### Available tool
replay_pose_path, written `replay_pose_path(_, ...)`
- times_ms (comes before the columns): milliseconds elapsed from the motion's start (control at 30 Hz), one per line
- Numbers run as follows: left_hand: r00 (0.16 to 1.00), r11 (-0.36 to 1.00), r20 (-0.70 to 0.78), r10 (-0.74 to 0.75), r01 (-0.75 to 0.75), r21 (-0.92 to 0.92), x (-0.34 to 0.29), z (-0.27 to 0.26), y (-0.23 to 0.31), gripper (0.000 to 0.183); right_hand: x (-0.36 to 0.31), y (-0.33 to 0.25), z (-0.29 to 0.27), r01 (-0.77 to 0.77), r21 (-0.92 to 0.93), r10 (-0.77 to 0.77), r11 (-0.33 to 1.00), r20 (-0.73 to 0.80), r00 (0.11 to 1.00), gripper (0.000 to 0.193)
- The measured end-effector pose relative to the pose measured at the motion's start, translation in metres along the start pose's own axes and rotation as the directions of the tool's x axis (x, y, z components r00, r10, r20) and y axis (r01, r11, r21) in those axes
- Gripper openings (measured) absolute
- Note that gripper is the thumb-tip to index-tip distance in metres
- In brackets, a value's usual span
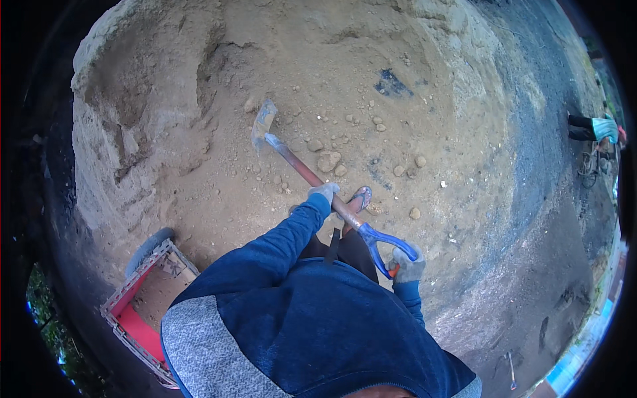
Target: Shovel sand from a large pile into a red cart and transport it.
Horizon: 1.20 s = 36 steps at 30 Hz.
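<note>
A shovel (298, 166) slants across the middle of the view, from its metal blade at the upper left to a blue D-handle (378, 236) near my body. My left hand (325, 191), in a light glove, is wrapped round the shaft at its middle. At the handle's end my right hand (408, 263), gloved too, is closed on the grip. The blade (264, 123) lies against the sandy ground, beside a stone. Below the shaft shows my foot in a sandal (359, 198).
At the lower left stands a red wheelbarrow (136, 312) with sand inside and a wheel (149, 251) in front. A sand bank (133, 86) rises ahead and left. Stones (328, 160) lie scattered on the ground. A person (600, 129) is at the far right. Another long-handled tool (511, 371) lies lower right.
</note>
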<state>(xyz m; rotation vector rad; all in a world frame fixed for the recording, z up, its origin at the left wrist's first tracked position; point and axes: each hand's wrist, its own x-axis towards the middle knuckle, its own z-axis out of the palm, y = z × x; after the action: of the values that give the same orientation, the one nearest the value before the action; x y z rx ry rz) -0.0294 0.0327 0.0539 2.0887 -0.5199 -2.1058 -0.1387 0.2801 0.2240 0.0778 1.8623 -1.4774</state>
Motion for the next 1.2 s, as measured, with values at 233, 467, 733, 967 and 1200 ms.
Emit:
replay_pose_path(233, 0.984, 0.957, 0.176, -0.018, -0.034, 0.29, 0.025, -0.008, -0.115, 0.035, -0.049, 0.046, -0.057, -0.122, 0.055, 0.129, 0.991, -0.153, 0.98, 0.029)
replay_pose_path(467, 0.976, 0.941, -0.093, 0.198, -0.162, 0.296, 0.078, -0.006, 0.035, 0.037, 0.027, 0.013, 0.048, -0.349, 0.442, 0.305, 0.827, 0.169, 0.937, 0.014)
replay_pose_path(733, 0.998, 0.719, -0.026, 0.06, -0.025, 0.694, 0.054, 0.121, -0.156, 0.041, -0.001, 0.022, -0.113, -0.221, 0.257, 0.256, 0.941, -0.112, 0.96, 0.014)
replay_pose_path(967, 0.882, 0.638, -0.023, 0.471, -0.322, 0.699, 0.053, 0.166, -0.072, 0.038, 0.041, 0.066, -0.099, -0.372, 0.689, 0.496, 0.622, 0.021, 0.868, 0.013)
replay_pose_path(1200, 0.948, 0.62, -0.005, 0.318, -0.204, 0.758, 0.118, 0.183, -0.016, 0.035, 0.079, 0.036, -0.05, -0.462, 0.763, 0.584, 0.452, 0.139, 0.8, 0.015)
